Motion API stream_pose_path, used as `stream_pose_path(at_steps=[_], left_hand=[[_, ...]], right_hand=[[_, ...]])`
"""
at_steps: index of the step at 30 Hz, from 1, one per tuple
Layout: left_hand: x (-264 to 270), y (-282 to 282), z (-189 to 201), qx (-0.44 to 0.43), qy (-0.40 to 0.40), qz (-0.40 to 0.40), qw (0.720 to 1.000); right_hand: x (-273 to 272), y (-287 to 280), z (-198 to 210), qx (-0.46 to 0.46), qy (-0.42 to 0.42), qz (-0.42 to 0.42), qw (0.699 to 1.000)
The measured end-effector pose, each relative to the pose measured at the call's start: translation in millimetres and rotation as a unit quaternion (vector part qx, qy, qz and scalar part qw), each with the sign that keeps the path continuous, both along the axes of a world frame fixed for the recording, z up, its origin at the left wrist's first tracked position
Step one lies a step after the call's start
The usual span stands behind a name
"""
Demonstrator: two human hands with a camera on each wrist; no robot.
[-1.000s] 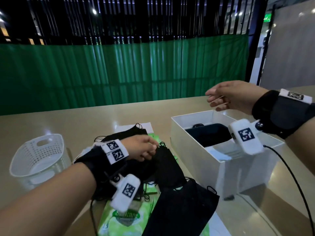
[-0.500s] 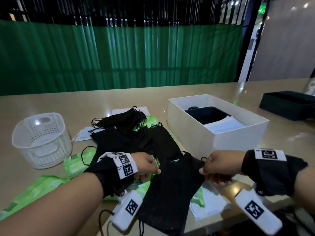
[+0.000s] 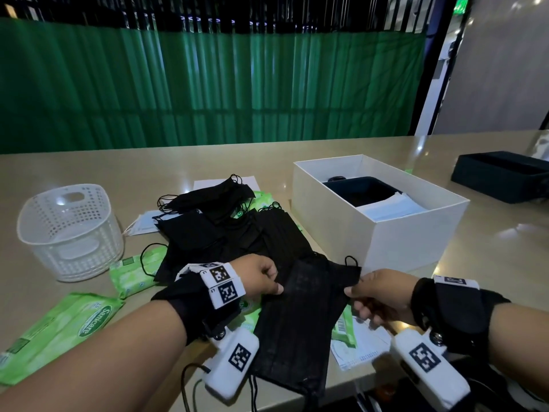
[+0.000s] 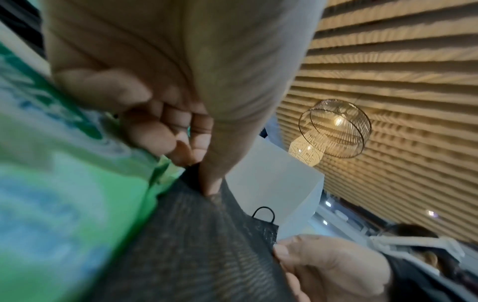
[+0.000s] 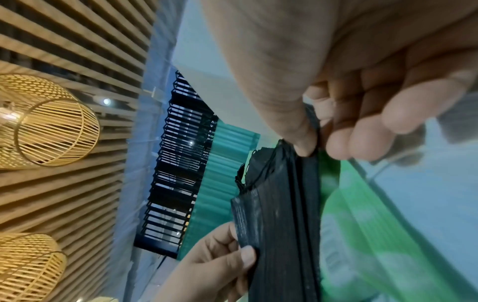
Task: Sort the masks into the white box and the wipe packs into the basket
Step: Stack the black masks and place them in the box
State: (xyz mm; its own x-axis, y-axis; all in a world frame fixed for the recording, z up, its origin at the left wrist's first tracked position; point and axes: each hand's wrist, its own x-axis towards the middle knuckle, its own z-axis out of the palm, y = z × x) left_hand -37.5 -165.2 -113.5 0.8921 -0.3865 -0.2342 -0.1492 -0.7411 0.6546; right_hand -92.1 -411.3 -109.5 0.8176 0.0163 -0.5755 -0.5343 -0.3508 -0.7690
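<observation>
At the left of the head view, your basket (image 3: 69,233) is sitting on the table (image 3: 148,173) with nothing showing inside it through the rim. Below it, at the lower left, a green wipe pack (image 3: 59,328) is lying flat, reading "Sanicare"; a second pack (image 3: 133,273) is lying just beside the basket's base, its print too small to read. More green packs are peeking out from under the black pile, so I cannot count them all.

In the middle, a heap of black masks (image 3: 225,230) is spreading across the table, overlapping too much to count. Your left hand (image 3: 261,278) is pinching the left edge of the nearest mask (image 3: 300,319), thumb against fingertips. Your right hand (image 3: 383,295) is pinching the opposite edge, so you are holding the mask taut between both hands, low over the packs at the bottom centre.

At the upper right, the white box (image 3: 416,233) is standing open, holding one dark item at the back and pale masks in front. Farther right, a black box (image 3: 502,176) is sitting at the frame edge.
</observation>
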Motion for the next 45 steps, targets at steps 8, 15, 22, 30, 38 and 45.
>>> stream_pose_path(at_steps=[8, 15, 22, 30, 38, 45], left_hand=[[-2, 19, 33, -0.314, 0.066, 0.093, 0.943], [-8, 40, 33, -0.399, 0.103, 0.136, 0.901], [-15, 26, 10, -0.303, 0.144, 0.171, 0.926], [-16, 17, 4, -0.319, 0.148, 0.147, 0.925], [-9, 40, 35, -0.428, 0.039, 0.094, 0.898], [-16, 43, 49, -0.474, 0.020, 0.032, 0.880]], right_hand=[[16, 28, 35, 0.092, -0.184, 0.001, 0.979], [29, 47, 35, 0.141, -0.133, -0.009, 0.981], [34, 53, 23, 0.029, -0.088, 0.141, 0.986], [41, 63, 23, 0.026, -0.160, 0.163, 0.973], [42, 76, 71, 0.106, -0.304, 0.172, 0.931], [46, 81, 77, 0.157, -0.275, 0.166, 0.934]])
